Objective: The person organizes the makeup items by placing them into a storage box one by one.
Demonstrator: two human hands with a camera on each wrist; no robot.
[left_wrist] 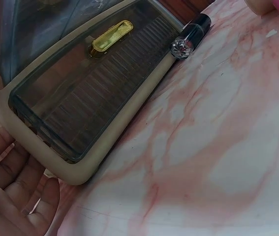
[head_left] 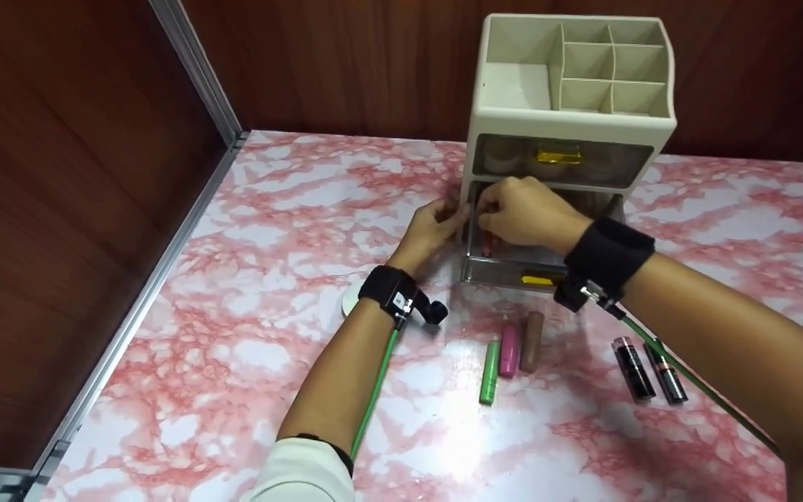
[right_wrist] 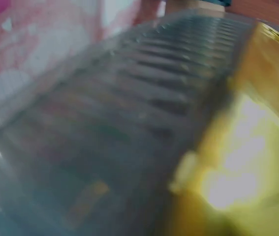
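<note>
A cream cosmetics organizer (head_left: 576, 124) stands at the back, its clear lower drawer (head_left: 506, 272) pulled out. My right hand (head_left: 530, 213) reaches into this drawer's left part with fingers bent. A thin reddish stick (head_left: 486, 244) shows just below those fingertips; whether they pinch it is hidden. My left hand (head_left: 433, 230) rests at the organizer's left side, its fingers loosely extended in the left wrist view. Below the open drawer, a shut drawer with a gold handle (left_wrist: 110, 38) appears there. The right wrist view is blurred, filled by a ribbed clear drawer (right_wrist: 144, 98) and gold handle (right_wrist: 247, 157).
In front of the organizer lie a green tube (head_left: 489, 373), a pink tube (head_left: 508, 351) and a brown tube (head_left: 531, 341). Two black tubes (head_left: 633, 368) lie farther right. A white round thing (head_left: 352, 297) is partly under my left wrist. Wooden panels (head_left: 346, 70) border the table.
</note>
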